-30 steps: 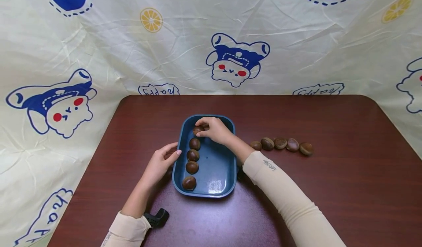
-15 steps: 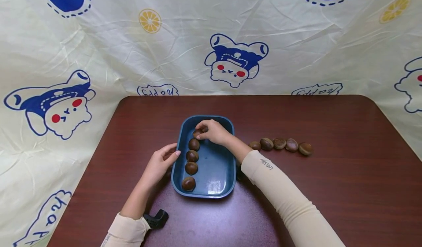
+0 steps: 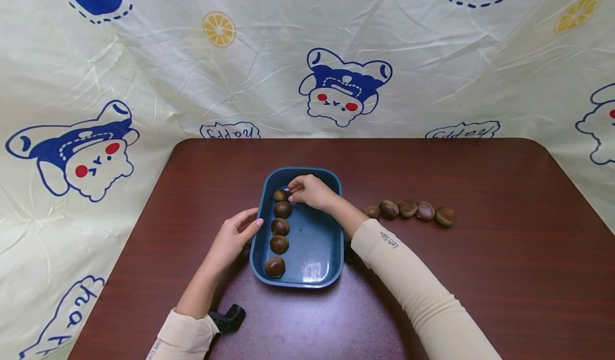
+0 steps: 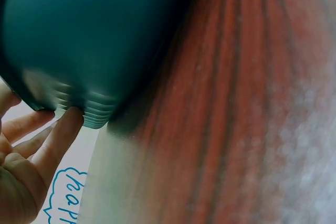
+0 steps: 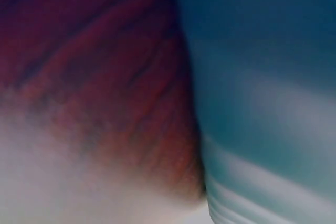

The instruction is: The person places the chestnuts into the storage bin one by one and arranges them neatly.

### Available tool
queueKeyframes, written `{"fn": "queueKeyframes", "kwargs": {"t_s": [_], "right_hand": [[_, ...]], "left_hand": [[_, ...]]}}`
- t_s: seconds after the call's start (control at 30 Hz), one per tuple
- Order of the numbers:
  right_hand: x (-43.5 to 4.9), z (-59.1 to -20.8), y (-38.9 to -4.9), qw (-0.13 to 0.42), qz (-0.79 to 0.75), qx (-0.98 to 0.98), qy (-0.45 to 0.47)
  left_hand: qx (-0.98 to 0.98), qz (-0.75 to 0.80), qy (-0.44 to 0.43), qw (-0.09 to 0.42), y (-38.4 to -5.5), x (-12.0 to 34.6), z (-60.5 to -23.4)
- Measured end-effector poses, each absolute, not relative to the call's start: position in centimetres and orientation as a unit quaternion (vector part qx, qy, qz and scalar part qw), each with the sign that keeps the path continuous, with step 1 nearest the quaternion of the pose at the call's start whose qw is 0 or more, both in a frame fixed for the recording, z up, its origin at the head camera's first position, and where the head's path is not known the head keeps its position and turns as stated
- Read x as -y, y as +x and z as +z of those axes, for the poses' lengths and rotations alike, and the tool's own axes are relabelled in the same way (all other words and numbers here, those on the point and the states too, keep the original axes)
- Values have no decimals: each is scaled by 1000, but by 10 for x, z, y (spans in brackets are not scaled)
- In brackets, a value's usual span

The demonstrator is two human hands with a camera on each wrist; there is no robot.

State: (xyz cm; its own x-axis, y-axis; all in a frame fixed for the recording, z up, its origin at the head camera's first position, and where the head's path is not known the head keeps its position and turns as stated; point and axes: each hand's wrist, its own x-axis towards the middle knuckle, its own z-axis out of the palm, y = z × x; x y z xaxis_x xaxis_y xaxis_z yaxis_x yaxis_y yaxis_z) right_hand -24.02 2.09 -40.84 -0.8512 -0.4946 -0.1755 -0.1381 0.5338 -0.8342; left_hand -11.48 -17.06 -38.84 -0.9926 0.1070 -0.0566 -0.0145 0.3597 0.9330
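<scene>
A blue tray (image 3: 321, 285) stands on the table with several brown chestnuts in a column along its left side. My right hand (image 3: 311, 192) reaches into the tray's far part. Its fingertips are just right of the farthest chestnut (image 3: 281, 195), which sits close behind another chestnut (image 3: 282, 209). My left hand (image 3: 234, 238) rests against the tray's left side, thumb tip at the rim. In the left wrist view, the fingers (image 4: 68, 121) touch the ribbed outer wall of the tray (image 4: 89, 35). The right wrist view holds only the tray's outer wall (image 5: 262, 103) and the tabletop, blurred.
Right of the tray, several chestnuts (image 3: 407, 209) lie in a row on the dark red-brown table (image 3: 519, 274); my right forearm partly overlaps the nearest one. A black strap piece (image 3: 229, 318) juts from my left wrist. A printed white cloth (image 3: 269, 82) hangs behind the table.
My right fingers have let go of the farthest chestnut, which now lies at the far end of the column, slightly left of the fingertips. The left hand and tray have stayed put.
</scene>
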Motion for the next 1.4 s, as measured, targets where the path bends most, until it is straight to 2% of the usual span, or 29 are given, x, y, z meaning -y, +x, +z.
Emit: {"fn": "queueKeyframes", "kwargs": {"t_s": [0.7, 1.4], "right_hand": [[-37, -400, -235, 165, -532, -802, -217], [-102, -367, -218, 119, -569, -790, -195]], "left_hand": [[-825, 562, 32, 55, -115, 170, -388], [-828, 558, 22, 56, -114, 170, -388]]}}
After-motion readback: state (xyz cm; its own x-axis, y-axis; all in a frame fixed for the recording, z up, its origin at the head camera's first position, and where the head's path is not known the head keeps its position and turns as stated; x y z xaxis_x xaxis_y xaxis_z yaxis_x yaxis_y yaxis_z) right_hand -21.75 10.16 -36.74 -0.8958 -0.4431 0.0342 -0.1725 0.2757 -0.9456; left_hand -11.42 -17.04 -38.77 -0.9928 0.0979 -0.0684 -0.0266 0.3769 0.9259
